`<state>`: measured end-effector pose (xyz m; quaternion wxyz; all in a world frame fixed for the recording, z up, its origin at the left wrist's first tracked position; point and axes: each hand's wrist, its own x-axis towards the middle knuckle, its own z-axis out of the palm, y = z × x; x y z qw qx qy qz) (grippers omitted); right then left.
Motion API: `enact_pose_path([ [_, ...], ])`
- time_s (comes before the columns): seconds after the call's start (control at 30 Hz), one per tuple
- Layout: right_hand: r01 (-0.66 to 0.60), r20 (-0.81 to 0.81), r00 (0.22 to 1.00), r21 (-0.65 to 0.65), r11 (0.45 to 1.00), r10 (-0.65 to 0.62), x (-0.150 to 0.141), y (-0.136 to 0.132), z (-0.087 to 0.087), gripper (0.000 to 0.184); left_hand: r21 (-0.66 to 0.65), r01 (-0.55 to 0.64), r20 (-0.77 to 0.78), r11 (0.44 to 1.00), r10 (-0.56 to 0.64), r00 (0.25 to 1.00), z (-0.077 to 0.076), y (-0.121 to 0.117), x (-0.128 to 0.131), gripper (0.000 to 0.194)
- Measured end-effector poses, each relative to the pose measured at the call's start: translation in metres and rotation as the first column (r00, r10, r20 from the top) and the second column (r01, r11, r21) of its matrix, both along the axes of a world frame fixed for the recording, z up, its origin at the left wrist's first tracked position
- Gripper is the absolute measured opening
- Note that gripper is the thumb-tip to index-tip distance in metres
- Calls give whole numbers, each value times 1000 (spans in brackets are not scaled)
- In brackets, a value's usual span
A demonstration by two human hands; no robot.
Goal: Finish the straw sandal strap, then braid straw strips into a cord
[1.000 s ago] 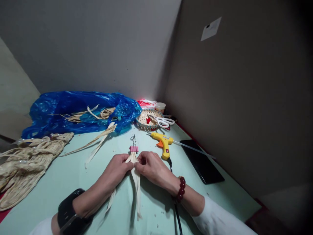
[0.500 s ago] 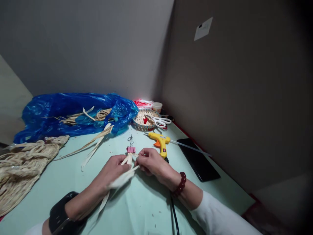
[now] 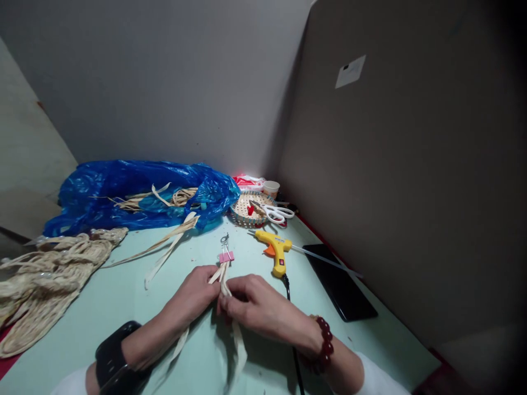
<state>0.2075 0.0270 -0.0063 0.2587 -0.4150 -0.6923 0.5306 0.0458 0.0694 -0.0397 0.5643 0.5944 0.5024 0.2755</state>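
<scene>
Broadly, a pale green table (image 3: 135, 307) is spread beneath the grip. Beyond the grip and to its left, a crumpled blue plastic bag (image 3: 94, 192) is seen, with dried strands (image 3: 185, 196) gathered in its opening. Well to the left of the grip, a woven piece (image 3: 61, 291) is laid near the table's edge. To the right of the grip, a flat black slab (image 3: 341, 291) is placed. At the grip itself, the left hand (image 3: 197, 291) and the right hand (image 3: 259, 307) are brought close together, both narrowed on pale strips (image 3: 240, 351); the exact hold of some fingertips is hidden. Beyond the grip and slightly to its right, a shallow basket (image 3: 242, 219) is set, with white-handled scissors (image 3: 280, 213) rested across its side. Nearer, just beyond the right hand, a yellow glue gun (image 3: 280, 258) is laid, its clear stick (image 3: 325, 260) stretched over the slab. The pale strips are pinched between the hands, their loose ends hung below the grip on the near side. Just beyond the fingers, the strips' far ends are clamped by a pink binder clip (image 3: 226, 257).
</scene>
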Motion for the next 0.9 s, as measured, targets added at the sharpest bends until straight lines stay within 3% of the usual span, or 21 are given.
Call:
enact_pose_path([
  [0.07, -71, 199, 979, 117, 991, 47, -5, -9, 2, 22, -23, -18, 19, 1000, 18, 1000, 1, -1, -1, 17],
  [0.2, -209, 588, 808, 352, 912, -42, -15, -19, 0, 24, -116, -44, 42, 992, 49, 998, 5, -3, -4, 17],
  [0.33, -346, 689, 722, 441, 828, -65, -19, -19, -7, 26, -160, -41, 73, 986, 53, 996, 6, -3, -9, 30],
  [0.43, -384, 661, 750, 449, 807, -11, -14, -17, -2, 25, -147, -52, 70, 988, 63, 996, 3, -3, -9, 33],
  [0.53, -284, 481, 872, 337, 897, 96, 4, -12, 16, 40, -124, -63, 55, 990, 70, 996, 2, -3, -8, 29],
  [0.63, -78, 270, 963, 257, 963, 6, 32, -2, 35, 45, -99, -70, 37, 993, 74, 997, 5, -5, -7, 27],
  [0.73, 130, 289, 928, 342, 931, -235, 58, 10, 42, 46, -83, -79, 19, 993, 81, 997, 9, -6, -6, 25],
  [0.83, 303, 345, 790, 499, 812, -506, 60, 18, 36, 32, -57, -102, 2, 993, 102, 995, 9, -8, -5, 18],
  [0.9, 318, 325, 778, 535, 783, -538, 46, 22, 27, 22, -40, -110, -3, 993, 110, 994, 9, -9, -4, 16],
])
